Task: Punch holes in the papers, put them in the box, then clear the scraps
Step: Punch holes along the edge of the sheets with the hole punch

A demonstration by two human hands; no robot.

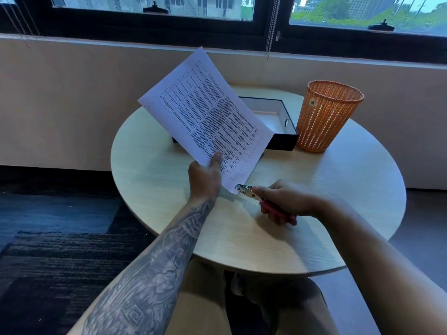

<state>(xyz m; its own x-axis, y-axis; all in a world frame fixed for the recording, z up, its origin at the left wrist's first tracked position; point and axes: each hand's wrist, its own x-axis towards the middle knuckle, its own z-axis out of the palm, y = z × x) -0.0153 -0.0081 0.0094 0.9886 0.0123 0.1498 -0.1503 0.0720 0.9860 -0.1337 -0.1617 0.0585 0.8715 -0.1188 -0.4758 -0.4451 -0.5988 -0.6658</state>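
Observation:
My left hand (205, 176) holds a printed sheet of paper (205, 114) by its lower edge, tilted up above the round table (150, 151). My right hand (281, 201) grips a hand-held hole punch with red handles (251, 192). Its metal jaws sit over the paper's bottom corner. Behind the sheet lies an open black box (281, 141) with a pale inside, partly hidden by the paper.
An orange mesh waste basket (326, 117) stands on the table to the right of the box. The table's front edge is close to my lap. A wall ledge and dark-framed windows run behind it, and dark carpet lies to the left.

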